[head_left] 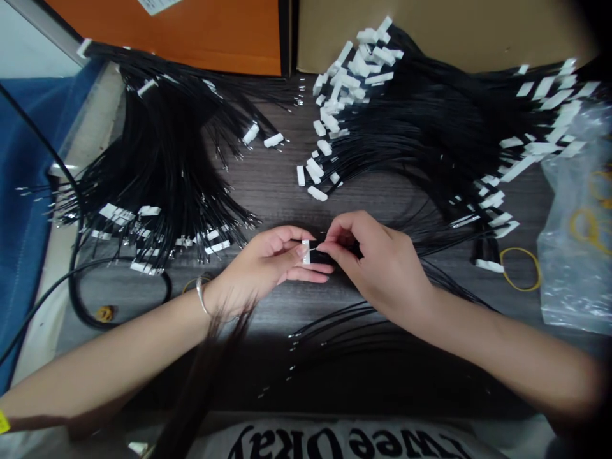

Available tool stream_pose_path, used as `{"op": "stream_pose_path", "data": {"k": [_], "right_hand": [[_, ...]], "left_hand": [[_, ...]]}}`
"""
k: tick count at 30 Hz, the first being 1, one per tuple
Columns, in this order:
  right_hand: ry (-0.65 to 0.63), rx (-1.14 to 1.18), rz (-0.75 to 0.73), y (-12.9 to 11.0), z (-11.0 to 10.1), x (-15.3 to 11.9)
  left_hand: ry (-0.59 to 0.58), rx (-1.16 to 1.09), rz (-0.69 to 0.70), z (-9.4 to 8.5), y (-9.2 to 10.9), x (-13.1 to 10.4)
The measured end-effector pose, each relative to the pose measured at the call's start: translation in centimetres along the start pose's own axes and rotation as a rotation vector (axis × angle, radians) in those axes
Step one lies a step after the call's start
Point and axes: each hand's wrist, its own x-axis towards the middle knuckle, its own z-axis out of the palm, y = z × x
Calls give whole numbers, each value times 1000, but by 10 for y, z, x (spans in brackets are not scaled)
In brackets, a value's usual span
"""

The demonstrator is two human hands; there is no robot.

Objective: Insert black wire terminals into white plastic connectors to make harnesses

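Garment point(354, 443), pale cloth; cut-off black lettering, "Okay" legible. Left hand point(272, 255): thumb and fingers holding connector point(306, 252), white plastic, oblong, above bench point(272, 191), dark wood-grain. Right hand point(382, 261): pinching slim wire point(313, 248) at connector. Beyond: wire bundles point(157, 153), black, white-ended. Farthest: orange box point(215, 38); white label point(157, 5), unreadable.

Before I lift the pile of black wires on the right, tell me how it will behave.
The wire pile will probably flex rather than stay rigid, since its strands curve in long arcs. It may also snag or tangle, as many white connectors lie jumbled at its ends.
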Motion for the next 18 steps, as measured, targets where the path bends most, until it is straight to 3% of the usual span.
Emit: {"op": "stream_pose_path", "data": {"k": [8, 18], "right_hand": [[-3, 92, 169, -3, 5, 1], [40, 158, 112, -5, 16, -4]], "left_hand": [[119, -1, 12, 8, -1, 0], [199, 37, 73, 13, -5, -4]]}}
